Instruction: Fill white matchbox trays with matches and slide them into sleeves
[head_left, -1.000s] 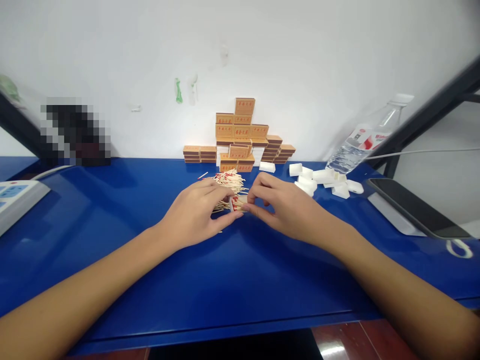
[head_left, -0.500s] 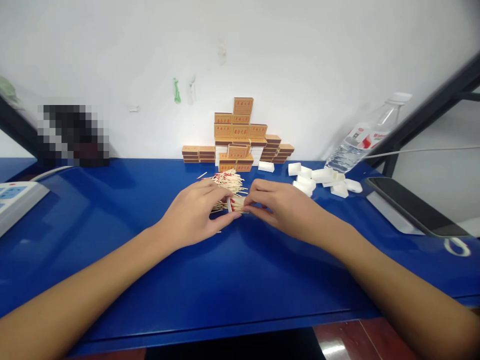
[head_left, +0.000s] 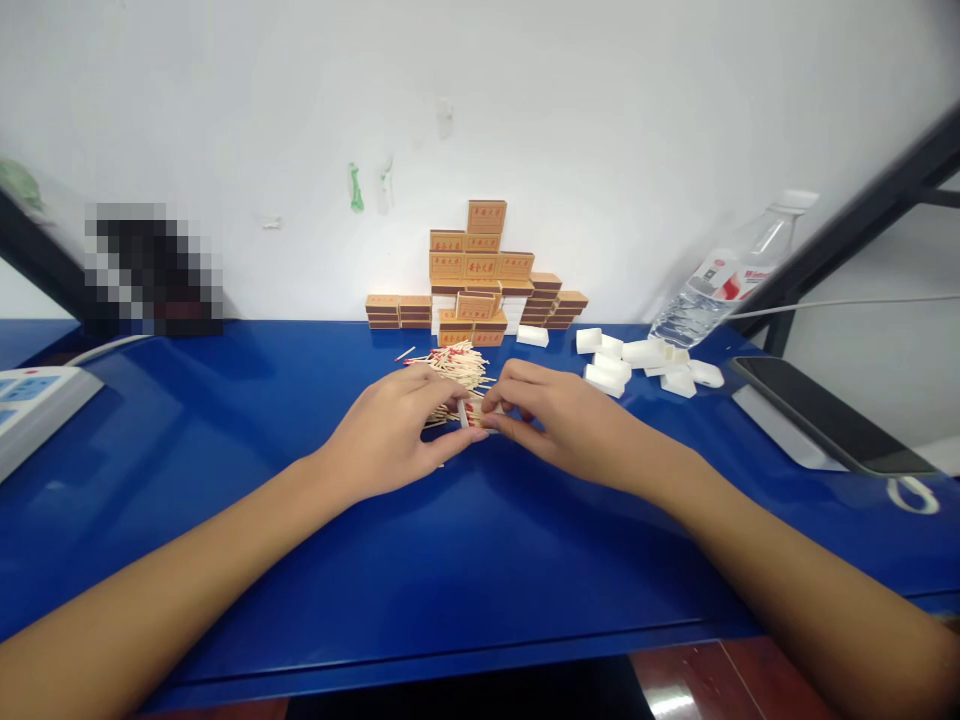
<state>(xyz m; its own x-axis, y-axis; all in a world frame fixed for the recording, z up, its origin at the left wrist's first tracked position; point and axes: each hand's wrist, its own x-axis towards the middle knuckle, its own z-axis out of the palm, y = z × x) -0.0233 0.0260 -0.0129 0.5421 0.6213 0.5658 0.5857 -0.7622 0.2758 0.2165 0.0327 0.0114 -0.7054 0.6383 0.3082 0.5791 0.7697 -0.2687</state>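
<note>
My left hand (head_left: pixel 394 425) is closed around a small white matchbox tray (head_left: pixel 463 412), thumb along its near side and fingers on the far side. Inside the tray lie red-tipped matches (head_left: pixel 472 412). My right hand (head_left: pixel 559 408) pinches at the tray's right end, its fingertips on the matches there and partly hiding them. Just behind my hands spreads a loose pile of matches (head_left: pixel 463 364), some of it covered by my left fingers.
Printed matchboxes (head_left: pixel 480 266) are stacked against the wall. White empty trays (head_left: pixel 606 372) lie scattered to the right, near a leaning water bottle (head_left: pixel 709 285). A phone (head_left: pixel 825 410) rests at far right, a power strip (head_left: pixel 45 410) at far left, on the blue table (head_left: pixel 465 570).
My right fingertips have moved slightly left, further over the tray, covering more of the matches. My left hand keeps its hold on the tray. The view has shifted slightly.
</note>
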